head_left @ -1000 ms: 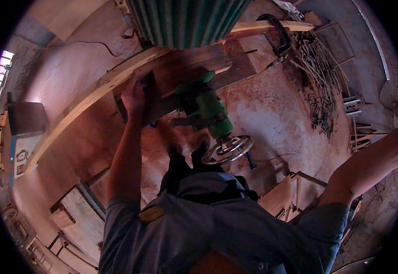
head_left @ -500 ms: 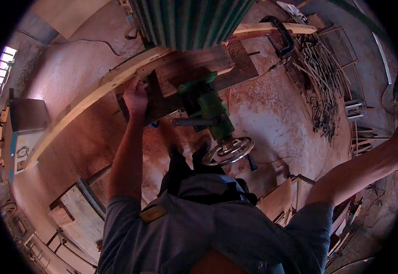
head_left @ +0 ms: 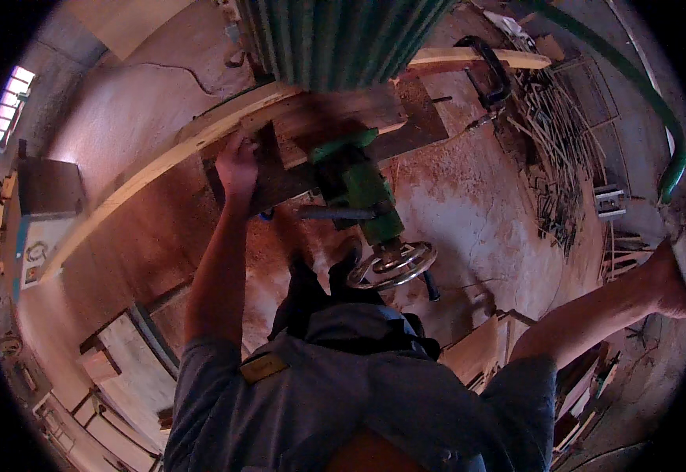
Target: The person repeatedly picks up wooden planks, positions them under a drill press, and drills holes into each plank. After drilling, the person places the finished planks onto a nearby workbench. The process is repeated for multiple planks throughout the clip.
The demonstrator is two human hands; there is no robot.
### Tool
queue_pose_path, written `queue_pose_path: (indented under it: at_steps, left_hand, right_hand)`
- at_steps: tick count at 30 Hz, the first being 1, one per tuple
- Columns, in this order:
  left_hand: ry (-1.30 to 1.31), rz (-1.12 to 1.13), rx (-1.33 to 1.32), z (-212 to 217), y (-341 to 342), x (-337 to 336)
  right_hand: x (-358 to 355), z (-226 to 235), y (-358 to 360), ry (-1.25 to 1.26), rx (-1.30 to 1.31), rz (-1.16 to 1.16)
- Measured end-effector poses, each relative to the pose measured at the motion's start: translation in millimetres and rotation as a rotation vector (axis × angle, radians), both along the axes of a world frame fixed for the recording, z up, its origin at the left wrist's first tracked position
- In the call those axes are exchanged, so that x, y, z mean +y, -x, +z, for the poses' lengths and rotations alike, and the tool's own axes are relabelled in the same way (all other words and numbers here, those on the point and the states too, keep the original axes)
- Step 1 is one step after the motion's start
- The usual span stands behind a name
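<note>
From the head camera, the right hand [head_left: 677, 287] reaches far out to the picture's dark right rim, where it is half cut off; it seems to touch a pale edge there, but whether its fingers are spread or closed cannot be told. The left hand [head_left: 237, 167] is plainer: its fingers curl over the near edge of a long pale plank [head_left: 162, 161], which runs slantwise from the lower left up to the green ribbed machine [head_left: 343, 39], whose top is cut off. Just right of that hand sits a green vise [head_left: 358, 189] with a metal handwheel [head_left: 394, 266]. The person's own grey shirt [head_left: 343, 393] hides the floor below. Scrap sticks [head_left: 555, 149] litter the sawdust at right, beside a green hose [head_left: 665, 126].
</note>
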State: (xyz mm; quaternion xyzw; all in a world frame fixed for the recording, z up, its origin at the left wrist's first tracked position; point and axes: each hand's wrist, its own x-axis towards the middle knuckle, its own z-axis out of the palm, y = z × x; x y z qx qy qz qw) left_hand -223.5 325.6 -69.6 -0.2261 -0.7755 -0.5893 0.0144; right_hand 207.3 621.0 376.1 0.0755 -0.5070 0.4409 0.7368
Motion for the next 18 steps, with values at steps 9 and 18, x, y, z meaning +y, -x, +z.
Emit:
queue_pose_path:
  at_steps: [9, 18]
  left_hand:
    - [0.059, 0.034, 0.256, -5.5, 4.4, 3.0]
    - [0.051, 0.073, 0.044, -24.1, 10.5, 2.4]
  right_hand:
    - [8.4, -30.5, -62.1, 0.118, -0.114, 0.01]
    - [-8.7, -80.9, -66.1, 0.257, 0.043, -0.173]
